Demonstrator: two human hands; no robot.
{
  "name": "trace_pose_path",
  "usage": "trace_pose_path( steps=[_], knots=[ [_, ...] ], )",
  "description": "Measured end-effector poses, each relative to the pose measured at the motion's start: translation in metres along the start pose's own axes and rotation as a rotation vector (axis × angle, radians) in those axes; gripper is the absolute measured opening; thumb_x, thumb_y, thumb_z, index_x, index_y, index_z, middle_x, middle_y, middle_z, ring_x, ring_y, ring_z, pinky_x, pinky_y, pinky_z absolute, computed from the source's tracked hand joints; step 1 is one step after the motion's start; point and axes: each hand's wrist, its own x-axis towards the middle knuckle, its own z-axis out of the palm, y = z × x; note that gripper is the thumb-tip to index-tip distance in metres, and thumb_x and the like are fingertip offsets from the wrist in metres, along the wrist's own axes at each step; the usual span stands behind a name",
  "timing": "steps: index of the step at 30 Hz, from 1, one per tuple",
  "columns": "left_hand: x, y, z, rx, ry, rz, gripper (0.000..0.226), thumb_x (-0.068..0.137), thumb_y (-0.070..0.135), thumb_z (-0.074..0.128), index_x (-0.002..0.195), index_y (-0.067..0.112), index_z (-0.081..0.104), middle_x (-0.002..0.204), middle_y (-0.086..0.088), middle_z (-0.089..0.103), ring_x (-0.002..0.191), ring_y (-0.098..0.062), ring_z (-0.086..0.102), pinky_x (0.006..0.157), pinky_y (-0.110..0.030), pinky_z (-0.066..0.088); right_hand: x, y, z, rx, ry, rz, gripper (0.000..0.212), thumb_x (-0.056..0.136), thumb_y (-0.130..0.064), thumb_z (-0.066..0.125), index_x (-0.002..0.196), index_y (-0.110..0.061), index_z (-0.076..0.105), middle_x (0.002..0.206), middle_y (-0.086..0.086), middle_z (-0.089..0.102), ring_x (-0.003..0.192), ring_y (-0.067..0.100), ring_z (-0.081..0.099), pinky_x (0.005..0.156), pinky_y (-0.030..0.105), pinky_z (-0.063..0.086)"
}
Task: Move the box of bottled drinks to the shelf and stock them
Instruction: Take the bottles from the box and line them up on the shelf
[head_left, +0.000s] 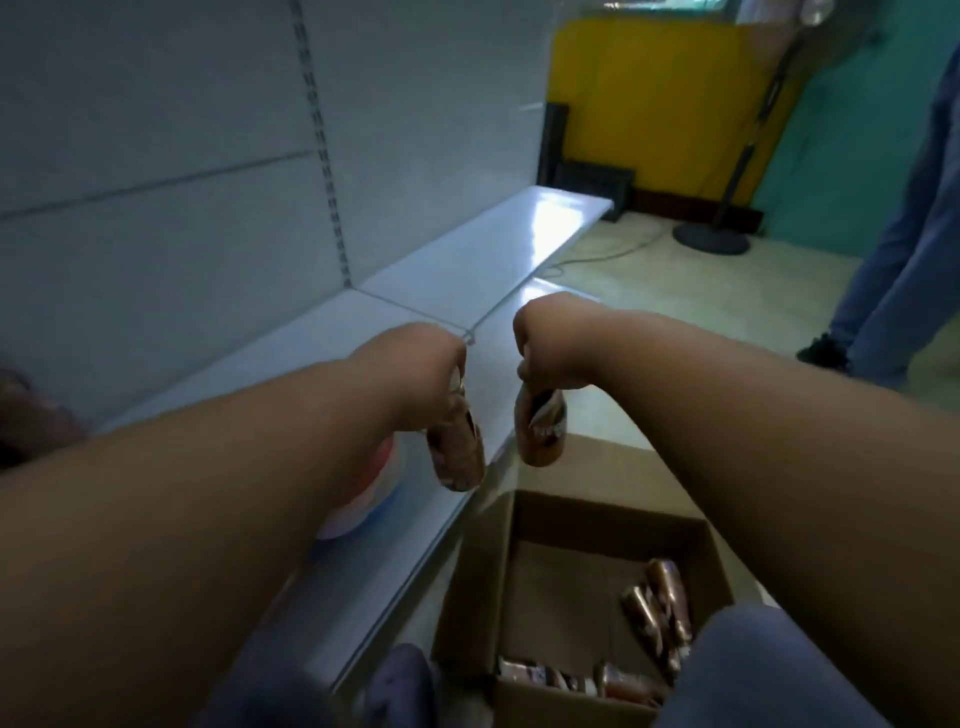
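Observation:
My left hand (415, 364) grips the top of a brown bottled drink (457, 452) that hangs below it, over the front edge of the white shelf (457, 270). My right hand (550, 343) holds a second brown bottle (543, 431) by its neck, just right of the first and above the gap between shelf and box. The open cardboard box (483, 561) sits on the floor below my arms, beside the shelf, with several brown bottles (660, 603) lying inside. My knees hide the box's near side.
A white, pink and blue round object (363, 499) rests on the shelf under my left forearm. Another person's legs in jeans (893, 270) stand at the right. A fan stand base (711, 239) and a cable lie on the floor by a yellow wall.

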Motion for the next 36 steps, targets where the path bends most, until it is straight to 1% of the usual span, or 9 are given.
trace_pose_path(
  steps=[4,8,11,15,19,22,24,29,36],
  knots=[
    [-0.064,-0.07,-0.064,0.003,0.135,-0.169,0.032,0.078,0.046,0.069,0.095,0.019,0.065,0.091,-0.001,0.062,0.083,-0.021,0.054,0.066,-0.032,0.041,0.012,-0.079,-0.052,0.046,0.107,-0.083,0.027,0.08,-0.03,0.063,0.098,-0.01,0.063,0.094,0.008,0.062,0.083,0.025,0.057,0.066,0.032,0.048],
    [-0.114,-0.141,-0.093,-0.03,0.187,-0.262,0.026,0.079,0.038,0.07,0.093,0.018,0.065,0.09,-0.002,0.061,0.08,-0.021,0.055,0.061,-0.03,0.037,0.037,-0.162,-0.075,0.095,0.133,-0.209,0.028,0.08,-0.03,0.062,0.099,-0.009,0.065,0.096,0.009,0.063,0.084,0.026,0.058,0.069,0.033,0.051],
    [-0.128,-0.185,-0.096,0.011,0.188,-0.278,0.022,0.08,0.026,0.069,0.092,0.008,0.068,0.09,-0.007,0.066,0.079,-0.022,0.058,0.061,-0.028,0.038,0.059,-0.21,-0.07,0.165,0.147,-0.3,0.026,0.081,-0.029,0.064,0.101,-0.012,0.065,0.098,0.005,0.062,0.086,0.022,0.057,0.071,0.033,0.049],
    [-0.132,-0.235,-0.092,0.027,0.236,-0.286,0.021,0.082,0.019,0.064,0.101,0.009,0.063,0.098,-0.006,0.06,0.082,-0.014,0.045,0.069,-0.025,0.031,0.095,-0.257,-0.06,0.188,0.162,-0.431,0.017,0.081,-0.026,0.065,0.096,-0.02,0.064,0.097,0.0,0.055,0.09,0.018,0.05,0.07,0.027,0.038],
    [-0.118,-0.269,-0.074,0.063,0.299,-0.325,0.027,0.082,0.023,0.064,0.105,0.01,0.064,0.102,-0.01,0.058,0.089,-0.023,0.056,0.071,-0.027,0.037,0.139,-0.289,-0.047,0.131,0.183,-0.528,0.021,0.08,-0.022,0.065,0.101,-0.02,0.067,0.104,0.002,0.059,0.085,0.014,0.046,0.061,0.021,0.035],
    [-0.104,-0.289,-0.064,0.059,0.301,-0.38,0.028,0.078,0.022,0.07,0.102,0.009,0.066,0.096,-0.011,0.06,0.084,-0.027,0.061,0.074,-0.035,0.05,0.169,-0.305,-0.036,0.13,0.178,-0.554,0.02,0.08,-0.02,0.065,0.099,-0.022,0.067,0.107,0.001,0.059,0.094,0.017,0.052,0.071,0.025,0.037],
    [-0.098,-0.3,-0.059,0.08,0.295,-0.407,0.028,0.075,0.019,0.073,0.1,0.009,0.066,0.092,-0.01,0.062,0.081,-0.026,0.063,0.074,-0.039,0.053,0.186,-0.314,-0.028,0.138,0.183,-0.572,0.022,0.079,-0.018,0.065,0.1,-0.023,0.067,0.108,0.001,0.06,0.103,0.02,0.054,0.074,0.025,0.037],
    [-0.087,-0.317,-0.044,0.132,0.34,-0.461,0.026,0.082,0.016,0.063,0.108,0.012,0.063,0.101,-0.008,0.064,0.089,-0.027,0.062,0.078,-0.038,0.05,0.212,-0.33,-0.008,0.173,0.221,-0.621,0.026,0.08,-0.016,0.065,0.106,-0.021,0.067,0.114,0.003,0.061,0.107,0.021,0.054,0.079,0.022,0.034],
    [-0.077,-0.328,-0.031,0.083,0.249,-0.583,0.033,0.087,0.019,0.057,0.119,0.013,0.062,0.115,-0.009,0.063,0.103,-0.028,0.061,0.082,-0.034,0.044,0.237,-0.341,0.004,0.217,0.231,-0.626,0.03,0.083,-0.014,0.061,0.113,-0.018,0.061,0.119,0.009,0.058,0.11,0.025,0.052,0.079,0.024,0.033]
  ],
)
